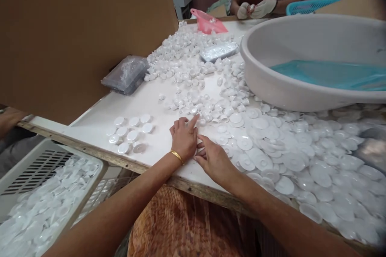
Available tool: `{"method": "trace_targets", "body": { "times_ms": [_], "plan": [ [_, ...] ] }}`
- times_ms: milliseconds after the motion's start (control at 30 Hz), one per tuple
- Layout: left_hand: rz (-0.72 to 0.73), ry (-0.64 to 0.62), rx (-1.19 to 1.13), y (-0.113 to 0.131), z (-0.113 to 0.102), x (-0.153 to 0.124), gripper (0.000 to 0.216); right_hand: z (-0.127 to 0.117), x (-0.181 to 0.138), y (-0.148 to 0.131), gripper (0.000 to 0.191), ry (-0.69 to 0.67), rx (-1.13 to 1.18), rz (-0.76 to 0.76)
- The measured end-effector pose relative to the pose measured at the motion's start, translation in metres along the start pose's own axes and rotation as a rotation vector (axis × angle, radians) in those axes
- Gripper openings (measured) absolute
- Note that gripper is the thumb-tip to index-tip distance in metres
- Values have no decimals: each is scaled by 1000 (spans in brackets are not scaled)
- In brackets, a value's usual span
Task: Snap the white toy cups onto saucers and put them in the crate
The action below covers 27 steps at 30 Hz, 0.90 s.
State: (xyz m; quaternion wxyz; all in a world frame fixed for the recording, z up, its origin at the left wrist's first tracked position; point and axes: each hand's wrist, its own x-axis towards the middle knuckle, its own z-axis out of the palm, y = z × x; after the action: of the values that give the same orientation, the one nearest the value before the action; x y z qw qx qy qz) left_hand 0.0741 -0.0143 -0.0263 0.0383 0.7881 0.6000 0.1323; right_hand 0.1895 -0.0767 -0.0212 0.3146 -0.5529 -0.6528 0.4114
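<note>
My left hand point(184, 138), with a gold bangle at the wrist, reaches to the near edge of a heap of small white plastic cups point(211, 106). Its index finger stretches out toward the cups while the other fingers bend; I see nothing in it. Just to its right, my right hand point(214, 160) hovers low over the table with thumb and forefinger apart, its fingertips close to the left hand. Beside it spreads a pile of small white saucers point(262, 158). Left of my hands, several round white pieces point(132, 135) lie in loose rows.
A large pale basin point(271, 92) with blue plastic stands at right. Cardboard point(90, 28) walls the left. A wrapped packet point(128, 74), a clear tray point(219, 51) and a pink scoop point(208, 22) lie behind. A crate point(102, 168) holds white pieces. Opposite are a co-worker's gloved hands point(262, 9).
</note>
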Motion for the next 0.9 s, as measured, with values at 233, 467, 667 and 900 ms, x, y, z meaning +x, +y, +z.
{"method": "trace_targets", "body": {
  "times_ms": [233,467,667,900],
  "plan": [
    [-140,34,308,-58,-31,6,51,-57,4,-3,15,186,-675,119],
    [-163,45,328,-117,-64,-1,39,-44,6,5,13,105,-968,70],
    [132,89,-95,-52,-44,10,25,-42,6,1,18,180,-968,17],
    [273,-49,-7,1,-6,25,22,-54,13,2,12,269,-417,96]
  ]
}}
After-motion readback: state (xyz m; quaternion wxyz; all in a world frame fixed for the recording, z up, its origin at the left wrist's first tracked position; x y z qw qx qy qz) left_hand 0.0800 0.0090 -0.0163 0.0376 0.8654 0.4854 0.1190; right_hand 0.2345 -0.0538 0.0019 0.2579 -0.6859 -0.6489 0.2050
